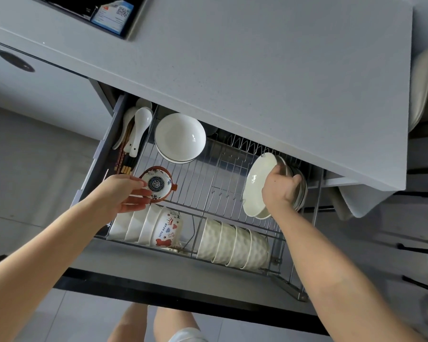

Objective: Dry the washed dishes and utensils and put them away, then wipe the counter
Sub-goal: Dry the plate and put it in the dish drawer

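- "CUTE BEAR" is printed on a patterned cup [168, 229] lying in the near-left row. A box [114, 14] at the far left shows a QR code.
- A grey counter [257, 70] overhangs an open drawer's wire rack [203, 174], with pale floor tiles below.
- The left hand [127, 193] curls its fingers round a small red-rimmed bowl [158, 185] with a blue emblem, over the rack's left side.
- The right hand [279, 188] grips an upright white plate [255, 186] in the right slots.

Home kitchen — counter [257, 70], pull-out dish drawer [232, 169] with bowls [181, 137].
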### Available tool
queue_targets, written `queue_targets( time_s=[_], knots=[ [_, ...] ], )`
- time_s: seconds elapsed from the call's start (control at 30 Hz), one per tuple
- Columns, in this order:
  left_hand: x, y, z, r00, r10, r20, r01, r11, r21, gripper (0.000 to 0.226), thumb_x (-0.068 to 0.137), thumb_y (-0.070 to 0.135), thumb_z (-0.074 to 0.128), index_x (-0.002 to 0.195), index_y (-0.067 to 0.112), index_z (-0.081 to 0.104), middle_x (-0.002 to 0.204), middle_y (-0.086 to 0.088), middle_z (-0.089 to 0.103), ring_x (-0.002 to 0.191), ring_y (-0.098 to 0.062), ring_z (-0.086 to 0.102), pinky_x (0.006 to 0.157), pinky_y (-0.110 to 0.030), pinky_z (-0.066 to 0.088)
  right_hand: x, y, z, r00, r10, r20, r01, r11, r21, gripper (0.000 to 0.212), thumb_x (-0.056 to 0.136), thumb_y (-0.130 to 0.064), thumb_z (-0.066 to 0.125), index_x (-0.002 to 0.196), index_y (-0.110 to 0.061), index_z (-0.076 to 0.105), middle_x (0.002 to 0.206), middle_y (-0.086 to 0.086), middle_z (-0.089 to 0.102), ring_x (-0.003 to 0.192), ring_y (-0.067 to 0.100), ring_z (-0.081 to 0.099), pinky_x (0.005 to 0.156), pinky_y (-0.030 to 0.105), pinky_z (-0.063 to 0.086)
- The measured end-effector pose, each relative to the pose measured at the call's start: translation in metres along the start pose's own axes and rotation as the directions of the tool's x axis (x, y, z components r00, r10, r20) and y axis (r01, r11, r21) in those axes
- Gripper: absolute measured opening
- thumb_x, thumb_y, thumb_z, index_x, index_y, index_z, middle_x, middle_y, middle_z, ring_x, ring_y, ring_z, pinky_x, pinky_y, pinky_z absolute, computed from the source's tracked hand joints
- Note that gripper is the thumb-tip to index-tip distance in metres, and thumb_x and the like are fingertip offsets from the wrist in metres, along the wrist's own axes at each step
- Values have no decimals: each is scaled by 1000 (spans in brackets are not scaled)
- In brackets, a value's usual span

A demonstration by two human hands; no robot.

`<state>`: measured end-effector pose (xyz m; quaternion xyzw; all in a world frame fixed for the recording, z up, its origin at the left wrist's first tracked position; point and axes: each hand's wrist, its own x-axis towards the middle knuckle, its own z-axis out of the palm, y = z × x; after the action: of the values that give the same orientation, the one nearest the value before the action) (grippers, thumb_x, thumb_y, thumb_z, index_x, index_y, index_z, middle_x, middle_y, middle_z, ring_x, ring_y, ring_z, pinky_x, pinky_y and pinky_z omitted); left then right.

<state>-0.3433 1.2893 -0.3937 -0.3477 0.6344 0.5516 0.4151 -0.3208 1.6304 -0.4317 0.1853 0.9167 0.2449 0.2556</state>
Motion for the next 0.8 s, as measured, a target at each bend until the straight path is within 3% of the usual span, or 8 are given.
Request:
queue_targets(
  time_s=[0.2,0.3,0.37,0.47,0.57,0.67,0.73,0.8],
  knots=[
    [-5,-7,-1,1000,3,-9,-3,1000,25,11,95,4,49,100,4,58,90,-16,67,80,-28,66,63,-35,53,-17,8,-2,994,-43,-103,39,998,-40,59,86,-22,52,138,-7,31,107,9,63,93,24,58,89,34,36],
    [-18,-10,-3,999,43,-5,-43,997,65,10,95,4,49,101,4,57,90,-15,66,80,-27,65,66,-35,54,-45,10,-7,965,-85,-247,91,996,11,46,84,-33,59,124,-13,52,98,10,66,86,27,59,80,37,31],
    [-29,-15,-5,995,101,-19,-98,987,130,12,94,5,50,103,4,58,94,-16,66,83,-27,65,71,-35,55,-73,11,-7,931,-203,-302,247,963,113,39,87,-42,57,115,-15,61,95,8,68,87,28,60,80,38,26],
    [-45,-30,-9,966,252,-52,-216,906,363,11,91,7,55,101,9,60,94,-11,67,83,-24,65,75,-35,56,-117,11,-13,900,-432,-51,398,771,498,36,91,-50,51,115,-26,63,101,-3,67,98,21,61,88,33,36],
    [-62,-53,-12,916,387,105,-356,663,659,11,88,12,61,98,14,65,92,-3,67,82,-17,62,77,-31,54,-166,6,-27,713,-670,205,337,585,738,35,84,-57,58,109,-34,66,97,-14,65,91,10,61,80,26,47],
    [-75,-73,-16,883,409,228,-424,489,763,17,89,14,60,104,11,66,97,-2,67,84,-13,59,79,-24,50,-213,-9,-23,543,-802,248,538,560,630,54,75,-67,61,118,-34,62,109,-12,66,100,13,58,92,29,39],
    [-79,-75,-19,866,444,228,-440,463,769,20,89,14,59,106,8,66,101,-5,67,85,-13,58,79,-23,48,-227,-19,-13,553,-820,149,694,552,462,59,73,-69,61,117,-31,60,107,-8,67,97,18,57,93,34,32],
    [-83,-72,-21,854,475,214,-449,464,763,21,90,14,58,107,7,66,102,-6,68,85,-13,58,75,-22,46,-228,-24,-3,556,-831,-13,800,530,279,46,74,-62,63,103,-26,66,92,-5,68,88,20,57,85,35,27]
  ],
)
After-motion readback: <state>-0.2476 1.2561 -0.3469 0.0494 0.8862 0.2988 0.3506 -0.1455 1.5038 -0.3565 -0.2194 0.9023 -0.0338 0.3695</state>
